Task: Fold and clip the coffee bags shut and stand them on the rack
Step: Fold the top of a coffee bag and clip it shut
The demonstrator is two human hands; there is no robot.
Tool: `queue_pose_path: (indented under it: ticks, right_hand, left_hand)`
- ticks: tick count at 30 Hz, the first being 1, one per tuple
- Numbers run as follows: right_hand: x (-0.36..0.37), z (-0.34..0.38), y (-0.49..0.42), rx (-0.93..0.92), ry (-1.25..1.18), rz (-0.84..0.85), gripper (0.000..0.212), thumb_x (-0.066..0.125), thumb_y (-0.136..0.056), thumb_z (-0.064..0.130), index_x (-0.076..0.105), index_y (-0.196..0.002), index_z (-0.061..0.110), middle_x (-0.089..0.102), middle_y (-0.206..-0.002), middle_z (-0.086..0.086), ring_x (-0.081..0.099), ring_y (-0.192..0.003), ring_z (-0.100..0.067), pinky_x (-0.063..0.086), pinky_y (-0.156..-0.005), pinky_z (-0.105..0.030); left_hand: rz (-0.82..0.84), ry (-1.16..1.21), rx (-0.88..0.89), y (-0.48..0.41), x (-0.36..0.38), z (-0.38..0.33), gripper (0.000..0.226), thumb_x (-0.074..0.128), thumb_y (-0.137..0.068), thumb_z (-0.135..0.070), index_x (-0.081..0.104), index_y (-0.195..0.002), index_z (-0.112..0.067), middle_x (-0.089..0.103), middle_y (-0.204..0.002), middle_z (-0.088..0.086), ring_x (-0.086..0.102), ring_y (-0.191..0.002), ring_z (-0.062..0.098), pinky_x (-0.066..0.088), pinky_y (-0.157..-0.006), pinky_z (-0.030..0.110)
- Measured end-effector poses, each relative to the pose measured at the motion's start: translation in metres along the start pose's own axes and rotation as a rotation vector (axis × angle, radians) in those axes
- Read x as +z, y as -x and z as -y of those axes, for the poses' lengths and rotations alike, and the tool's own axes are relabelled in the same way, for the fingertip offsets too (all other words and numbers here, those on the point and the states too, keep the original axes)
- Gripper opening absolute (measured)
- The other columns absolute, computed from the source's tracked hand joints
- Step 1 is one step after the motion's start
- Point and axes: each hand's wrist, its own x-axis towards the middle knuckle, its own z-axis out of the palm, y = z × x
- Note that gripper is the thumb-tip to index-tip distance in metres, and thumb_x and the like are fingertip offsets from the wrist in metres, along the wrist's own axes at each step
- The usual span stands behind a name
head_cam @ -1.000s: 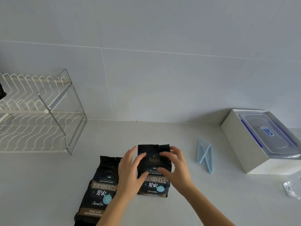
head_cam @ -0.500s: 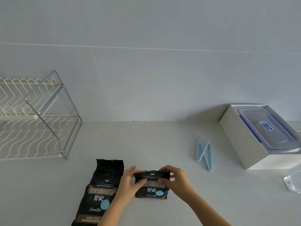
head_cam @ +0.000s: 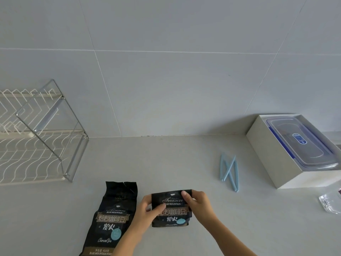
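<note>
Standing at the far left of the bench, the rack is seen empty of bags. Near it an unfolded bag lies flat, its top open and torn. Just right of that, the folded bag is pinched at both upper corners: the left hand is closed on its left edge, the right hand on its right, each grip tight. The clips lie well apart to the right, beside a box. If one hand is freed for a clip, the stiff fold is likely to spring open.
</note>
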Motion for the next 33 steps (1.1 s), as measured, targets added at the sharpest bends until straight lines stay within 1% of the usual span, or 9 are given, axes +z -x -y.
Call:
queue_pose_path:
  ticks: [4,10,12,15,21,25,27,30,33]
  right_hand:
    - [0.004,0.003,0.001,0.007,-0.012,-0.013,0.032,0.057,-0.092,0.021,0.062,-0.061,0.025,0.064,-0.051,0.011,0.06,-0.052,0.0,0.043,-0.047,-0.012]
    - [0.01,0.006,0.005,0.05,-0.118,-0.027,0.019,0.057,-0.091,0.026,0.065,-0.075,0.019,0.07,-0.073,0.002,0.068,-0.072,-0.016,0.054,-0.059,-0.024]
    - [0.007,0.01,0.002,-0.061,-0.008,-0.044,0.008,0.062,-0.086,0.028,0.064,-0.094,0.027,0.071,-0.085,0.009,0.066,-0.087,-0.012,0.055,-0.072,-0.025]
    - [0.005,0.025,-0.006,-0.263,0.367,-0.082,0.025,0.059,-0.076,0.049,0.061,-0.099,0.039,0.066,-0.085,0.021,0.056,-0.091,0.002,0.04,-0.083,-0.021]
    - [0.021,0.042,-0.014,-0.249,0.584,0.139,0.011,0.061,-0.075,0.036,0.066,-0.082,0.028,0.069,-0.079,0.006,0.058,-0.073,-0.014,0.038,-0.055,-0.024]
    - [0.019,0.043,-0.011,-0.357,0.708,0.127,0.014,0.059,-0.079,0.037,0.066,-0.085,0.026,0.07,-0.081,0.003,0.06,-0.076,-0.019,0.041,-0.073,-0.028]
    - [0.024,0.05,-0.01,-0.453,0.837,0.147,0.017,0.056,-0.082,0.038,0.065,-0.09,0.026,0.068,-0.086,0.001,0.06,-0.078,-0.022,0.035,-0.088,-0.033]
    - [0.039,0.062,-0.009,-0.507,0.933,0.256,0.021,0.055,-0.086,0.035,0.065,-0.093,0.018,0.064,-0.091,-0.006,0.06,-0.082,-0.028,0.034,-0.08,-0.036]
    - [0.052,0.067,-0.005,-0.597,0.918,0.352,0.018,0.053,-0.09,0.022,0.068,-0.095,0.014,0.062,-0.09,-0.01,0.058,-0.081,-0.029,0.034,-0.067,-0.032]
  left_hand:
    - [0.01,0.05,-0.052,-0.001,0.012,-0.003,0.051,0.083,-0.067,-0.02,0.059,-0.112,-0.018,0.07,-0.103,0.009,0.07,-0.092,0.023,0.059,-0.076,0.036]
    - [-0.057,0.072,-0.099,0.0,0.017,-0.004,0.043,0.08,-0.066,-0.027,0.063,-0.103,-0.012,0.074,-0.092,0.01,0.073,-0.079,0.02,0.056,-0.059,0.025]
    - [-0.053,0.071,-0.101,-0.001,0.017,-0.005,0.039,0.079,-0.07,-0.023,0.063,-0.103,-0.011,0.075,-0.091,0.01,0.073,-0.077,0.02,0.056,-0.057,0.024]
    - [-0.039,0.054,-0.069,0.0,0.018,-0.007,0.035,0.077,-0.073,-0.02,0.063,-0.103,-0.009,0.075,-0.09,0.012,0.073,-0.079,0.022,0.056,-0.06,0.026]
    - [-0.008,0.022,-0.021,0.003,0.015,-0.002,0.028,0.075,-0.076,-0.021,0.067,-0.1,-0.01,0.075,-0.091,0.014,0.071,-0.088,0.027,0.055,-0.08,0.041]
    - [-0.001,0.001,0.005,0.007,0.015,-0.003,0.024,0.073,-0.078,-0.018,0.066,-0.099,-0.009,0.074,-0.09,0.014,0.07,-0.087,0.026,0.053,-0.078,0.038]
    - [-0.02,-0.03,0.018,0.006,0.016,-0.005,0.01,0.069,-0.08,-0.006,0.062,-0.087,-0.007,0.069,-0.072,0.007,0.066,-0.07,0.016,0.051,-0.065,0.026]
    - [-0.047,-0.062,0.023,0.005,0.018,-0.005,0.031,0.057,-0.079,0.01,0.05,-0.064,-0.016,0.046,-0.045,-0.009,0.042,-0.042,0.0,0.032,-0.043,0.008]
    - [-0.104,-0.101,0.012,0.007,0.013,-0.005,0.038,0.048,-0.078,0.016,0.052,-0.06,-0.018,0.048,-0.047,-0.009,0.043,-0.044,0.002,0.033,-0.042,0.009]
